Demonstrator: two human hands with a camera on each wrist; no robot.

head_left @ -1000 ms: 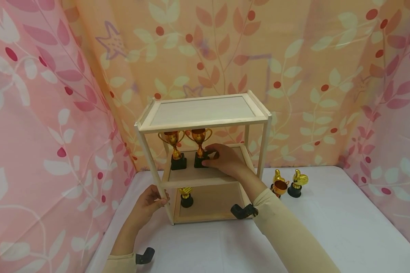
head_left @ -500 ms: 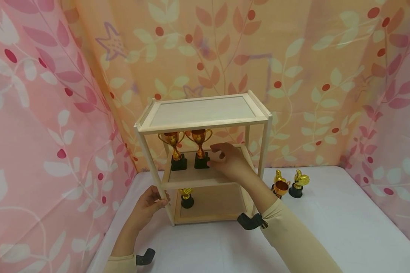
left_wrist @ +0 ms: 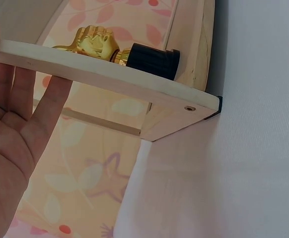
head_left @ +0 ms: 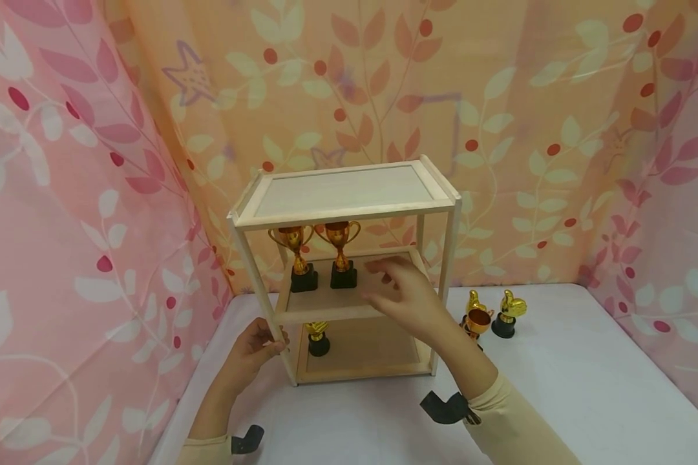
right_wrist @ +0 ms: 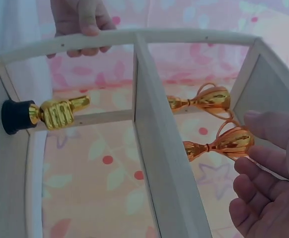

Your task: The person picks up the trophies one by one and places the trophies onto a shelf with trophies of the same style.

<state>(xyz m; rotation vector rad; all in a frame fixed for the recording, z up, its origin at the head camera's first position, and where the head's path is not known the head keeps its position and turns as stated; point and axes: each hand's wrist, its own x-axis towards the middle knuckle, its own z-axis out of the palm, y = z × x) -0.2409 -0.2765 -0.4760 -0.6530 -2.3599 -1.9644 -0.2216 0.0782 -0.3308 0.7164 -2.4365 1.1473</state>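
Observation:
A pale wooden three-tier shelf (head_left: 349, 212) stands on the table. My left hand (head_left: 253, 352) grips its front left post (left_wrist: 109, 74), thumb on one side and fingers on the other. Two gold trophy cups with black bases, a left one (head_left: 298, 248) and a right one (head_left: 341, 248), stand side by side on the middle tier. Just right of them my right hand (head_left: 410, 297) hovers with loosely bent fingers, holding nothing and apart from the right cup. A gold thumbs-up trophy (head_left: 318, 339) stands on the bottom tier at the left, its top partly hidden.
To the right of the shelf, on the white-covered table (head_left: 558, 387), stand another trophy cup (head_left: 478, 320) and two thumbs-up trophies, one behind it (head_left: 473, 299) and one beside it (head_left: 507, 315). Patterned curtains (head_left: 349, 97) enclose the back and sides.
My right hand has let go of the right cup's base and drawn back to the right and toward me. The cup stays in place. My left hand has kept its grip on the post.

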